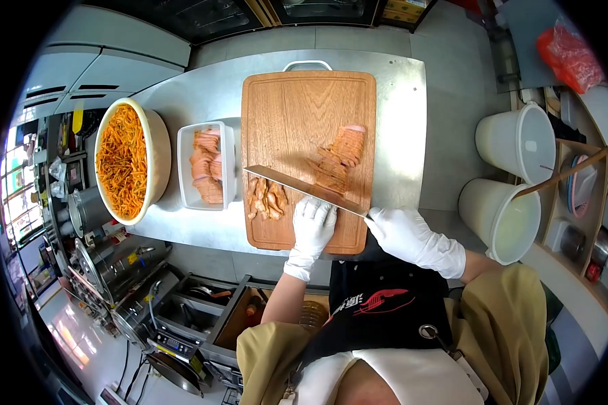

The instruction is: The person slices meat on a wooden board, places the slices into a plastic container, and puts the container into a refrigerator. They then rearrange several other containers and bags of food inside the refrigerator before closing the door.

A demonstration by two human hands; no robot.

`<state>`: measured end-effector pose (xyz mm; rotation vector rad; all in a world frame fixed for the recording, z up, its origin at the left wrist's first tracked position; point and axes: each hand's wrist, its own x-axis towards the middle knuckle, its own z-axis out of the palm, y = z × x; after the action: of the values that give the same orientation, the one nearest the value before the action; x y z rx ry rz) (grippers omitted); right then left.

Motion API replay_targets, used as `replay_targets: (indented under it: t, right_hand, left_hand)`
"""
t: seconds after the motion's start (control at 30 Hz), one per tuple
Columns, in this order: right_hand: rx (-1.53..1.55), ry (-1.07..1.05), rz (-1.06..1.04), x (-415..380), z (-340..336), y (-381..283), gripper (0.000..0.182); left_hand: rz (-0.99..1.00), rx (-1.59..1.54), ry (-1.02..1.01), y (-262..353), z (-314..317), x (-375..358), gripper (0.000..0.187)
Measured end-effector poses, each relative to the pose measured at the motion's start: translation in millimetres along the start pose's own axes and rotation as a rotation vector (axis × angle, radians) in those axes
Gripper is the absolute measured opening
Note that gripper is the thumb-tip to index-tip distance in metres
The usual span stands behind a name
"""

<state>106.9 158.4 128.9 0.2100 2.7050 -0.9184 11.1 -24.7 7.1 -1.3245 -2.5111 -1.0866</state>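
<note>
Steel long-bladed knife [294, 183] aslant, white-gloved right hand [402, 233] clenching it; pink-brown sliced meat [348, 147] beyond knife, white-gloved left hand [314, 221] nearer, this side, fingers bunched, hold unclear.

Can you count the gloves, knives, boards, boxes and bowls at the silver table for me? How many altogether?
Gloves: 2
Knife: 1
Board: 1
Box: 1
Bowl: 1
Total: 6
</note>
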Motion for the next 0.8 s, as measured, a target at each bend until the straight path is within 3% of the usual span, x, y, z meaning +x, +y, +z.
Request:
replay_targets:
  t: [0.47,0.67,0.8]
  right_hand:
    - [-0.027,0.038,-0.011,-7.4,22.6,-3.1,0.016]
    - [-0.027,-0.140,0.135,-52.3,0.3,3.6,0.016]
    - [-0.030,-0.101,0.088,-39.4,4.4,-0.1,0.016]
  left_hand:
    - [0.017,0.055,0.023,-3.5,1.5,-5.8,0.037]
    - [0.006,0.059,0.026,-4.5,2.1,-8.2,0.037]
    - [0.001,0.021,0.008,-6.5,1.9,-7.5,0.037]
